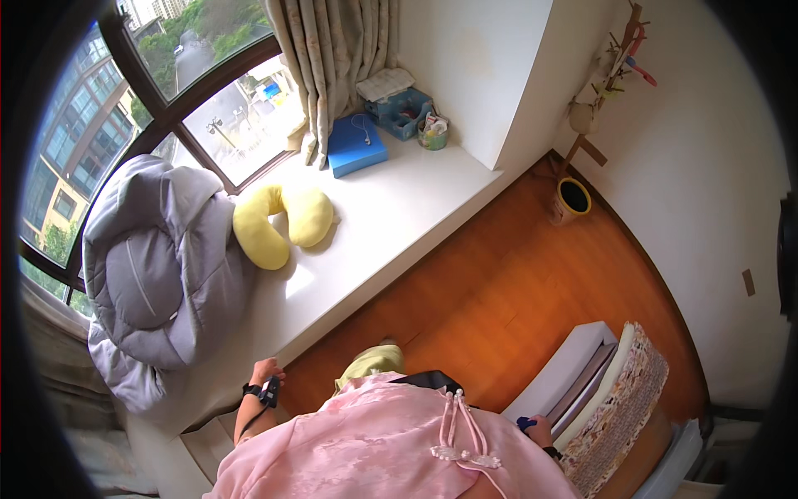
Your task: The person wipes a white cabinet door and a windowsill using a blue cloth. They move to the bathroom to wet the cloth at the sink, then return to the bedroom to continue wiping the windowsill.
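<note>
My left hand (268,370) is beside the front edge of the white window ledge (349,274), with a black device strapped at the wrist; its fingers look curled, and nothing can be made out in them. Low on the right, my right hand (537,429) holds a small dark blue object (526,423) near a pale box-like bed end (561,368). A yellow U-shaped neck pillow (262,231) lies on the ledge. Beside it, a bulky grey quilted cushion or bedding (149,274) leans toward the window.
A blue box (356,146) with earphones on it, a blue basket (402,113) and a small round container (433,132) stand by the curtain (330,56). A yellow-rimmed bin (573,196) is in the floor corner. A patterned mattress or pad (623,399) stands at right.
</note>
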{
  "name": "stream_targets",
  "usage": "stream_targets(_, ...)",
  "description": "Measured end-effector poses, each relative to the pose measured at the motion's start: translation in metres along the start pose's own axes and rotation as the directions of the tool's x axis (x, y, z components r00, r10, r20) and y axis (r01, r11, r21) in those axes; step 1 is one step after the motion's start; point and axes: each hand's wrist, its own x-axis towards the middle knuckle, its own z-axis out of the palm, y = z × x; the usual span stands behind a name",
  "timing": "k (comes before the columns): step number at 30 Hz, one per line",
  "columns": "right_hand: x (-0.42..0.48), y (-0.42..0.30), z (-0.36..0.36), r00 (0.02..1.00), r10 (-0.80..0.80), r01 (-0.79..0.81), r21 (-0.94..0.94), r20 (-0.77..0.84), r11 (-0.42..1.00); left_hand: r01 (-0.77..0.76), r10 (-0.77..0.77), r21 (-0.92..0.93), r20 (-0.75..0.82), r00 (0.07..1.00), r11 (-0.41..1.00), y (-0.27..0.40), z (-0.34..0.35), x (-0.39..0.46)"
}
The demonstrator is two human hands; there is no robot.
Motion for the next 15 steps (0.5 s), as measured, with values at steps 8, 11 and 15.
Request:
stream_targets(8,0.086,-0.020,-0.025,0.993,0.076,-0.069,0.074,-0.093,0.995,0.024,-0.028,-0.044,-0.087,0.996,0.999,0.163,0.081,0.094)
stream_targets(11,0.092,-0.081,-0.051,0.963,0.260,-0.247,0.153,-0.070,0.957,0.079,-0.078,-0.003,0.064,0.995,0.997,0.261,0.183,0.142)
stream_targets(15,0.111,-0.057,-0.033,0.929,0.359,-0.337,0.198,-0.085,0.920,-0.233,0.183,0.217,0.226,0.957,0.948,0.387,0.429,0.159)
